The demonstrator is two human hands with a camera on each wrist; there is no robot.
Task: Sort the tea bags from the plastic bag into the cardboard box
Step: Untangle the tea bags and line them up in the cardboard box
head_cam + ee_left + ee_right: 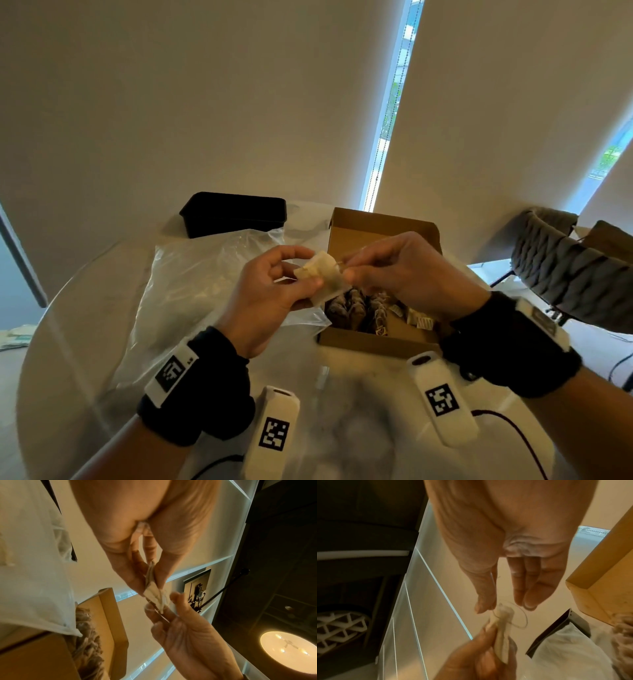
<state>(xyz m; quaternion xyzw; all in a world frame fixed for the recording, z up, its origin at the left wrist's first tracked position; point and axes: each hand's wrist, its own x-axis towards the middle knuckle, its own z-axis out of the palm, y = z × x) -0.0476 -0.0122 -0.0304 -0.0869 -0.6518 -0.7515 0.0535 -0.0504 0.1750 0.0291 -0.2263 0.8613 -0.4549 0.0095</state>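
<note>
Both hands raised over the near-left corner of the open cardboard box (383, 236). Left hand (270, 294) pinches a pale tea bag (325, 274) between thumb and fingertips. Right hand (404, 270), at 3 o'clock of it, pinches the bag's thin string (520, 616). More tea bags (363, 308) lie inside the box. Clear plastic bag (191, 284) at 9 o'clock of the box; black tray (236, 212) at 11.
</note>
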